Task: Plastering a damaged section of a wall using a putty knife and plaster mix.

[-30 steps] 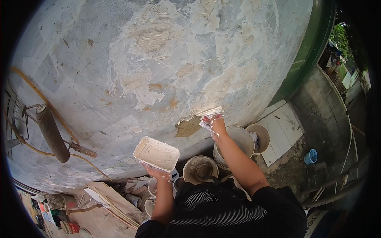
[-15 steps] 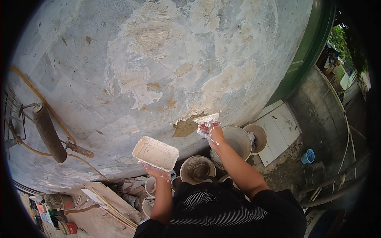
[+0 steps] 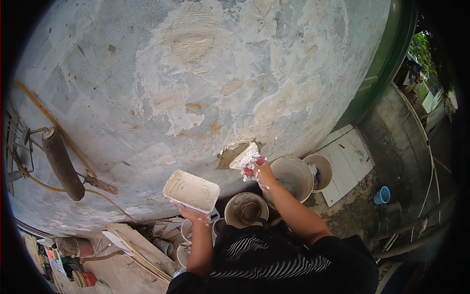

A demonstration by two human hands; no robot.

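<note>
My left hand supports a pale rectangular tray of creamy filler from underneath, its fingers smeared white. My right hand grips a red-handled putty knife, whose blade is coated in white paste and tilted over a bare tan patch low on the wall. White blobs cling to my right fingers. Around that patch the wall carries rough pale smears of filler.
Several buckets stand below my hands. A dirty roller and an orange hose are at left above boards. At right are white panels, a blue plastic basket and a green door.
My right hand has come down slightly and turned the blade from nearly flat to a steep slant, shifting it left over the bare patch. My left hand with the tray has barely moved.
</note>
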